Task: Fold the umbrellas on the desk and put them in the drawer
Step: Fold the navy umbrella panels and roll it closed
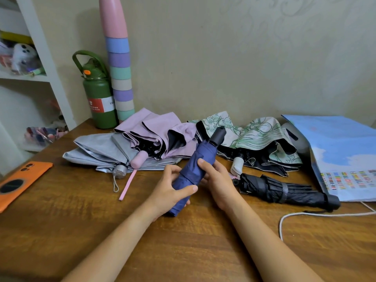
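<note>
- At far left, flat on the brown wooden desk (61, 231): an orange phone in a case with a round black patch (19, 181). No part in the task.
- Behind it, against the wall: a dark green metal bottle with a carry handle (98, 94) and a tall pink tube ringed with pastel bands (119, 64).
- Next, lying loose and unfolded: a silver-grey fabric umbrella with a round metallic handle (97, 151). Canopy spread flat in slack pleats — not yet folded.
- Resting partly on top of it: a lilac umbrella with black lining and a pink handle (156, 131), pink wrist strap trailing toward the near edge. Also still to fold.
- In the middle, held above the desk: a navy blue compact umbrella with a dark grey handle (193, 171), handle pointing away. Cloth wound tightly round the shaft; seemingly at the last step, closing the strap, though the strap itself is hidden.
- Left hand (173, 190) curled round the lower end, thumb across the top of the cloth.
- Right hand (217, 178) wrapped round the middle, fingers pressing the cloth from the side.
- Further right, at the back: a white umbrella with green line drawing and a white handle (258, 139), open pleats, unfolded.
- In front of it: a black rolled umbrella with its strap closed (284, 190) — folded, but lying on the desk.
- At far right: a large blue paper sheet with small flags (341, 155) and a white cord (305, 215).
- No drawer in view. By judgement: one folded, one nearly, three left, none put away.
</note>
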### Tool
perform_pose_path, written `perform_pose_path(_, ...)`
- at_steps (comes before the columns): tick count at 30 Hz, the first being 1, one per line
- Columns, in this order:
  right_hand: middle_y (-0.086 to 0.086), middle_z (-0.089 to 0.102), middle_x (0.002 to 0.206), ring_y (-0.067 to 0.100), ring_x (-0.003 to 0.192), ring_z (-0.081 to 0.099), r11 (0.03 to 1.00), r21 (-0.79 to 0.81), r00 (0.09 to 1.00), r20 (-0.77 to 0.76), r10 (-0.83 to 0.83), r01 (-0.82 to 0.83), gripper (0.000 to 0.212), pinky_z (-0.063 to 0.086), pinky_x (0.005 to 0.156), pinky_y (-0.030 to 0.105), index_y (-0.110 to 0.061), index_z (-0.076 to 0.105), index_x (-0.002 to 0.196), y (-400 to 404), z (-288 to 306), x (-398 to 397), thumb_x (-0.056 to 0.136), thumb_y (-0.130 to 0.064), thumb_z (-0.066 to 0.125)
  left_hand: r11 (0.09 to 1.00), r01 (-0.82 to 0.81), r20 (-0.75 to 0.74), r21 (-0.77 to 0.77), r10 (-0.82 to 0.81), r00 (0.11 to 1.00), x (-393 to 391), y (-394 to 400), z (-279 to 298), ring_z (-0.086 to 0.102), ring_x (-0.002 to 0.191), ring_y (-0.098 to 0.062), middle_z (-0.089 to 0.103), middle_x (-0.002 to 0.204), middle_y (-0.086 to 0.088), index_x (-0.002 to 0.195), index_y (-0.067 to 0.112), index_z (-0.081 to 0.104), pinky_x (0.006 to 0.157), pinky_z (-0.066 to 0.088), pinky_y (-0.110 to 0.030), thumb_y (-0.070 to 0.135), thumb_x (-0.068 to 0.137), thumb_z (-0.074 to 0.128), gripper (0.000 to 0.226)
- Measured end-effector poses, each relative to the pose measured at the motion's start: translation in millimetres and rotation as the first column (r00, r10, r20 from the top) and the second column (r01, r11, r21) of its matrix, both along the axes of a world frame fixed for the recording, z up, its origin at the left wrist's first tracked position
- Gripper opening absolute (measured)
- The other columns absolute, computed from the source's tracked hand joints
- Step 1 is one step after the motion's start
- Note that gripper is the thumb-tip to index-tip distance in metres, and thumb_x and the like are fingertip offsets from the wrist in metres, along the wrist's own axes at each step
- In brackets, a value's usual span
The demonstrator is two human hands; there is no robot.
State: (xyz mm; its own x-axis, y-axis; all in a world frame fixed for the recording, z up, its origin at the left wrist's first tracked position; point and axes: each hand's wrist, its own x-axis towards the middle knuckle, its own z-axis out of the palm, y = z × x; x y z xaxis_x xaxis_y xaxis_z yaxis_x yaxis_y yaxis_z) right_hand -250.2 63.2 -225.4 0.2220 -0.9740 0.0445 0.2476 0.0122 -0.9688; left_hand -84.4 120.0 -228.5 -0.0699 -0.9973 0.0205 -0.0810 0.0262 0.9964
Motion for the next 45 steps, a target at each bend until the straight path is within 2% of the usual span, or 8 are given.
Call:
perform_pose_path(4, 0.020, 0.072, 0.118, 0.042, 0.114, 0.067, 0.999, 0.022, 0.999, 0.034, -0.036, 0.035, 0.038, 0.053, 0.098, 0.051, -0.001, 0.061, 0.127, -4, -1, -1, 0.097, -0.023, 0.068, 0.992, -0.068, 0.173, -0.105, 0.085, 0.981, 2, -3, -6, 0.074, 0.087, -0.018, 0.066, 0.117, 0.001, 0.119, 0.029, 0.045, 0.081, 0.062, -0.041, 0.028, 0.076, 0.089, 0.062)
perform_pose_path(10, 0.021, 0.070, 0.126, 0.036, 0.114, 0.069, 0.996, 0.078, 0.989, 0.145, 0.035, -0.046, 0.046, 0.057, 0.096, 0.049, 0.000, 0.055, 0.134, -6, 8, -4, 0.097, -0.026, 0.066, 0.868, -0.137, 0.455, -0.477, 0.377, 0.807, 8, -8, -8, 0.055, 0.101, 0.000, 0.058, 0.112, 0.015, 0.116, 0.031, 0.048, 0.080, 0.043, -0.011, 0.021, 0.069, 0.087, 0.062)
perform_pose_path(14, 0.018, 0.074, 0.119, 0.035, 0.109, 0.072, 0.993, 0.114, 0.996, 0.082, -0.039, 0.029, 0.047, 0.060, 0.092, 0.048, -0.001, 0.057, 0.133, -7, 5, -4, 0.095, -0.026, 0.070, 0.880, -0.131, 0.643, -0.457, 0.429, 0.634, 20, -9, -6, 0.059, 0.097, -0.011, 0.055, 0.113, 0.015, 0.116, 0.033, 0.044, 0.074, 0.050, -0.033, 0.044, 0.073, 0.080, 0.057)
perform_pose_path(17, 0.017, 0.075, 0.117, 0.034, 0.105, 0.074, 0.989, 0.118, 0.993, 0.070, -0.098, 0.090, 0.048, 0.062, 0.086, 0.045, -0.004, 0.059, 0.131, -6, 4, -4, 0.092, -0.029, 0.073, 0.900, -0.076, 0.778, -0.429, 0.411, 0.475, 21, -10, -4, 0.055, 0.092, -0.015, 0.054, 0.096, 0.013, 0.096, 0.030, 0.045, 0.067, 0.038, -0.030, 0.059, 0.074, 0.073, 0.046)
perform_pose_path(27, 0.015, 0.073, 0.121, 0.038, 0.108, 0.072, 0.999, 0.032, 0.997, 0.063, 0.035, -0.037, 0.053, 0.057, 0.095, 0.056, -0.014, 0.051, 0.138, 0, 13, -3, 0.092, -0.027, 0.074, 0.902, -0.137, 0.580, -0.410, 0.373, 0.724, 19, -6, -2, 0.060, 0.068, -0.007, 0.065, 0.077, 0.012, 0.092, 0.028, 0.061, 0.058, 0.051, -0.029, 0.061, 0.078, 0.075, 0.039)
perform_pose_path(35, 0.006, 0.076, 0.117, 0.027, 0.105, 0.074, 0.995, 0.004, 0.995, 0.001, -0.099, 0.099, 0.045, 0.058, 0.093, 0.041, -0.015, 0.061, 0.129, -1, 14, -5, 0.090, -0.033, 0.075, 0.865, 0.007, 0.673, -0.502, 0.386, 0.631, 12, -1, 1, 0.047, 0.068, -0.009, 0.051, 0.083, 0.011, 0.096, 0.028, 0.044, 0.053, 0.032, -0.017, 0.077, 0.090, 0.037, 0.049)
perform_pose_path(40, 0.008, 0.076, 0.117, 0.029, 0.106, 0.074, 0.994, 0.008, 0.994, -0.001, -0.112, 0.112, 0.045, 0.061, 0.089, 0.043, -0.013, 0.061, 0.129, 0, 13, -5, 0.090, -0.031, 0.076, 0.874, -0.002, 0.595, -0.485, 0.332, 0.732, 16, -2, -2, 0.052, 0.084, -0.003, 0.052, 0.095, 0.017, 0.106, 0.034, 0.047, 0.066, 0.038, -0.021, 0.063, 0.094, 0.054, 0.032)
perform_pose_path(45, 0.004, 0.078, 0.112, 0.025, 0.103, 0.075, 0.981, -0.007, 0.980, -0.038, -0.193, 0.193, 0.049, 0.060, 0.093, 0.045, -0.016, 0.064, 0.126, -1, 11, -5, 0.085, -0.038, 0.080, 0.933, 0.019, 0.526, -0.359, 0.185, 0.830, 13, 1, 4, 0.062, 0.090, -0.002, 0.063, 0.102, 0.021, 0.113, 0.039, 0.050, 0.069, 0.049, -0.017, 0.052, 0.080, 0.081, 0.047)
